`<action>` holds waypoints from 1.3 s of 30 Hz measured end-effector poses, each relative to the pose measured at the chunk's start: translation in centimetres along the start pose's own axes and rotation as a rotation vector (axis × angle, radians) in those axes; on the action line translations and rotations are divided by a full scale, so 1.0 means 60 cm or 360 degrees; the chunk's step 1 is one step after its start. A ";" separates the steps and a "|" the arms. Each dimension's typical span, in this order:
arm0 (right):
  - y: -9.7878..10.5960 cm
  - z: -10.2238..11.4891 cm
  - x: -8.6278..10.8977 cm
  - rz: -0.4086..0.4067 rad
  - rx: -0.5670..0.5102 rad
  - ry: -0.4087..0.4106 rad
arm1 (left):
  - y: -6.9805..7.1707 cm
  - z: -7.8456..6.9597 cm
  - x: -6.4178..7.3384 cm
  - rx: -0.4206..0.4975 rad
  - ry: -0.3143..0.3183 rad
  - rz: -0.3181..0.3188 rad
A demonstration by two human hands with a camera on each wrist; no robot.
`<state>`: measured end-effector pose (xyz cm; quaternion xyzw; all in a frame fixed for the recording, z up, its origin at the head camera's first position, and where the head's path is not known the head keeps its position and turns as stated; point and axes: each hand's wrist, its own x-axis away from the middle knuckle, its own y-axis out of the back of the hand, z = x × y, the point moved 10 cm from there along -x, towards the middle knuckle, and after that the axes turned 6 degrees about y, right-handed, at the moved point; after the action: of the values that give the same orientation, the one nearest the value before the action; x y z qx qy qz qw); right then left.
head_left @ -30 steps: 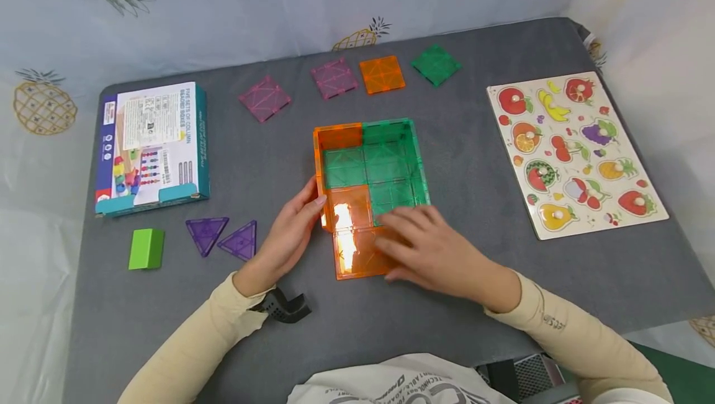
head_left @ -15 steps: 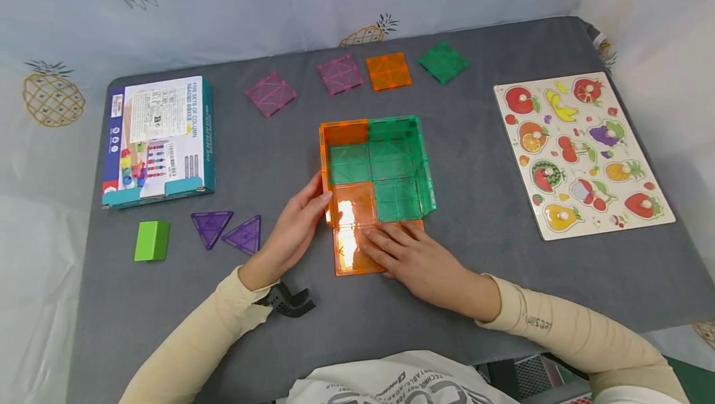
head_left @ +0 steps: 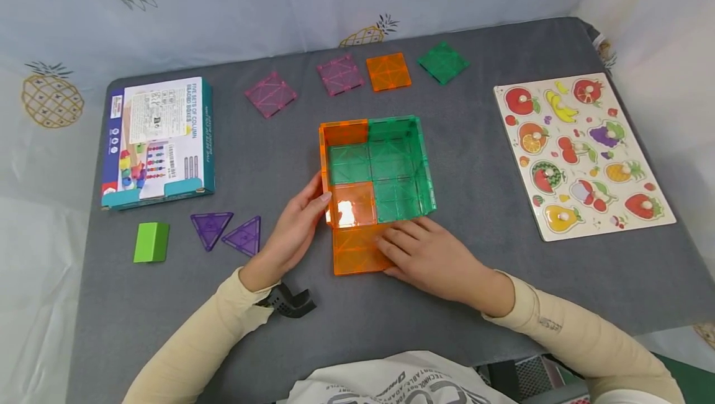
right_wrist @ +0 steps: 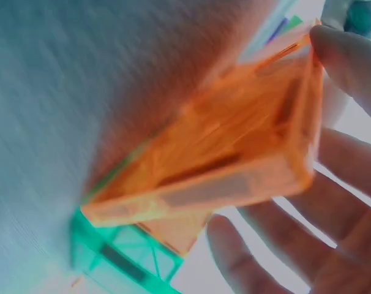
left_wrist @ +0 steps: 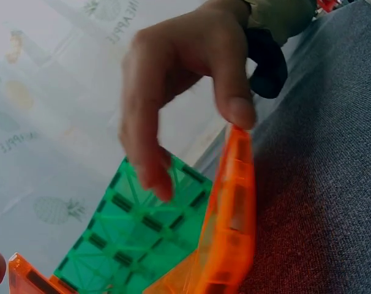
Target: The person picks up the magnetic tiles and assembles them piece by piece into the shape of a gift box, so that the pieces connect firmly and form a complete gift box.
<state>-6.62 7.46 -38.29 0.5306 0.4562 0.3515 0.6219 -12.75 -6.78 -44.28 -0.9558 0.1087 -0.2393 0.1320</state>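
A shallow open box of clear magnetic tiles stands mid-table, with green tiles [head_left: 398, 199] and orange tiles [head_left: 353, 200] in its floor and low walls on three sides. At its left side my left hand [head_left: 296, 224] holds an orange wall tile [left_wrist: 229, 214], thumb on the top edge. My right hand [head_left: 427, 255] pinches a square orange magnetic tile [head_left: 360, 250] at the box's near side. In the right wrist view the thumb lies on this tile's edge and the fingers spread along it; the tile slants up from the table. The right fingers hide its right part in the head view.
Two pink tiles [head_left: 270, 94], an orange tile [head_left: 389, 71] and a green tile [head_left: 444, 62] lie along the back. Two purple triangles [head_left: 211, 229], a green block [head_left: 151, 242] and a toy box [head_left: 159, 143] are left. A fruit puzzle board [head_left: 583, 156] lies right.
The right hand came down onto the near orange tile, then took hold of its right side. The glare on that tile has gone, so its angle differs. The left hand stays at the wall.
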 end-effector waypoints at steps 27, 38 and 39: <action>0.066 -0.105 -0.013 -0.0263 -0.0217 -0.0309 | 0.067 -0.056 -0.027 -0.0298 0.0044 -0.0291; 0.101 -0.296 0.015 -0.0241 -0.0527 -0.0781 | 0.219 -0.170 -0.141 -0.1727 -0.0043 -0.0791; 0.088 -0.324 0.015 -0.0167 -0.0563 -0.0868 | 0.224 -0.176 -0.152 -0.1778 -0.0041 -0.0799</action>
<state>-24.32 15.90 -33.68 0.4648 0.2315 0.2376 0.8209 -27.70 -19.08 -43.30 -0.8798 -0.0125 -0.1583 -0.4481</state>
